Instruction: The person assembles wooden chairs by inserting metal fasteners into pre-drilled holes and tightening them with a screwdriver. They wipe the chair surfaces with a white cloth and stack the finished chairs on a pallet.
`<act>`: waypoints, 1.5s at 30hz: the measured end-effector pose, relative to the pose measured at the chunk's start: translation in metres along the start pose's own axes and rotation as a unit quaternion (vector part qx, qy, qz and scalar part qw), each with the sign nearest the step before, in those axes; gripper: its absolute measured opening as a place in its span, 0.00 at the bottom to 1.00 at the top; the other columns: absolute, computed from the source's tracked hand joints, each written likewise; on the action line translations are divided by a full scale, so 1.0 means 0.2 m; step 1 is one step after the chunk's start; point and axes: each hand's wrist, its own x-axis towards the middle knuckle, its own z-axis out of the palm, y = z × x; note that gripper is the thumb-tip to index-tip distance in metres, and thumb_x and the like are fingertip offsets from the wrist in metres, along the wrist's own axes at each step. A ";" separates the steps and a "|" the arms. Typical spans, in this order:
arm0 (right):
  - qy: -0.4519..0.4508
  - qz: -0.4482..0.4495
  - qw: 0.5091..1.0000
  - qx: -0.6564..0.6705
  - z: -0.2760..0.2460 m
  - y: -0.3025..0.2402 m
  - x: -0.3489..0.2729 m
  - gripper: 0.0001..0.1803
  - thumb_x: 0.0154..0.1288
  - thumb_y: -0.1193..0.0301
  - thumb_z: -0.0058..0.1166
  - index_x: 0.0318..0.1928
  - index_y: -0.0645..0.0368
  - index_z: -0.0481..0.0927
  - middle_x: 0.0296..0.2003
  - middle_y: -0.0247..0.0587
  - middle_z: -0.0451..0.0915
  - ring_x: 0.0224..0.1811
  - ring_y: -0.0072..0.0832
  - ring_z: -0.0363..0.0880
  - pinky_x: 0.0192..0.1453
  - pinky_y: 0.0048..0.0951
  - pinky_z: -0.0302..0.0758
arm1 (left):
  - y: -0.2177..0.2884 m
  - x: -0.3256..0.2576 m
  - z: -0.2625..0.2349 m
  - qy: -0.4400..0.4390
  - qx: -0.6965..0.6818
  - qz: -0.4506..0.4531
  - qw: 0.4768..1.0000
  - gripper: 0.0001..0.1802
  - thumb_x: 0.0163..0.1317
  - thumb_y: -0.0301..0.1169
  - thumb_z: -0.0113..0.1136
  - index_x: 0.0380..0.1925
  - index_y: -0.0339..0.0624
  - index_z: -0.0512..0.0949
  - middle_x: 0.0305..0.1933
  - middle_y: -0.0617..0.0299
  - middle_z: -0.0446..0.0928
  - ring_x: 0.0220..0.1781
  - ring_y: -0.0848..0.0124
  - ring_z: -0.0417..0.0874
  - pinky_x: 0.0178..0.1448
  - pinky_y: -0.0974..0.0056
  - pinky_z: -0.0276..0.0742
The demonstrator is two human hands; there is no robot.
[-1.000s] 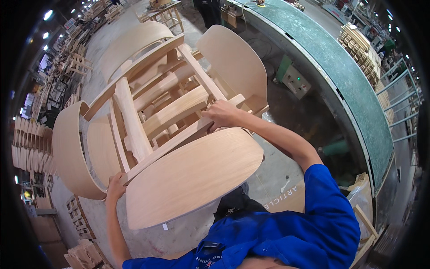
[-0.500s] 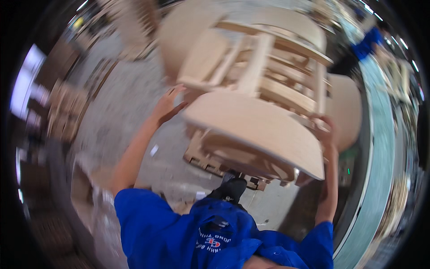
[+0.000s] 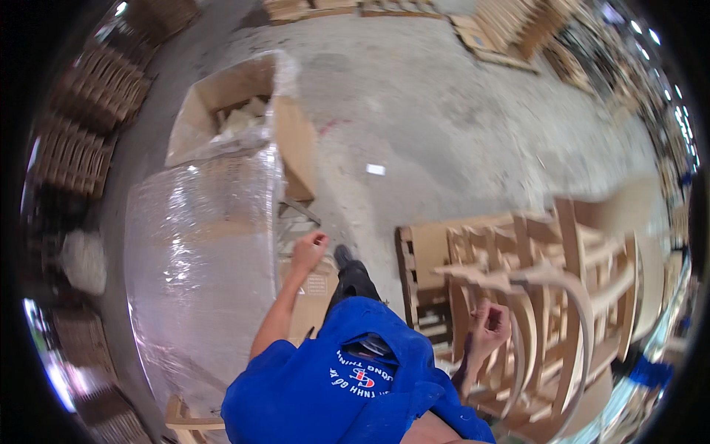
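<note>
My left hand (image 3: 309, 251) hangs beside the plastic-wrapped carton stack, its fingers curled in with nothing showing in them. To the right, my right hand (image 3: 491, 325) has bent fingers and appears empty. It is close to a pile of pale wooden frames (image 3: 571, 251) with curved rails, nearest a bowed rail (image 3: 526, 325). Whether it touches that rail I cannot tell. The frames stand by a pallet topped with a cardboard sheet (image 3: 429, 255).
Along my left stands a large carton (image 3: 200, 244) wrapped in clear film. Behind it an open carton (image 3: 296, 140) holds pale pieces. A white scrap (image 3: 376, 169) lies on the concrete floor. Pallet stacks (image 3: 74, 155) line the far left; stacked wooden parts (image 3: 510, 29) stand at the back.
My view has swung left, so the wooden frames now sit at the lower right. My right hand has come off the frame's edge, and my left hand has gone from spread to curled.
</note>
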 end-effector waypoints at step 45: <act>-0.995 -0.056 0.072 0.028 5.63 -2.11 0.46 0.31 0.52 0.71 0.67 0.56 0.63 0.70 0.43 0.35 0.78 0.43 0.24 0.77 0.45 0.25 0.75 | -0.69 2.83 -1.75 0.563 -0.141 -0.295 0.759 0.13 0.51 0.32 0.70 0.33 0.35 0.81 0.29 0.55 0.82 0.28 0.66 0.83 0.36 0.63 0.77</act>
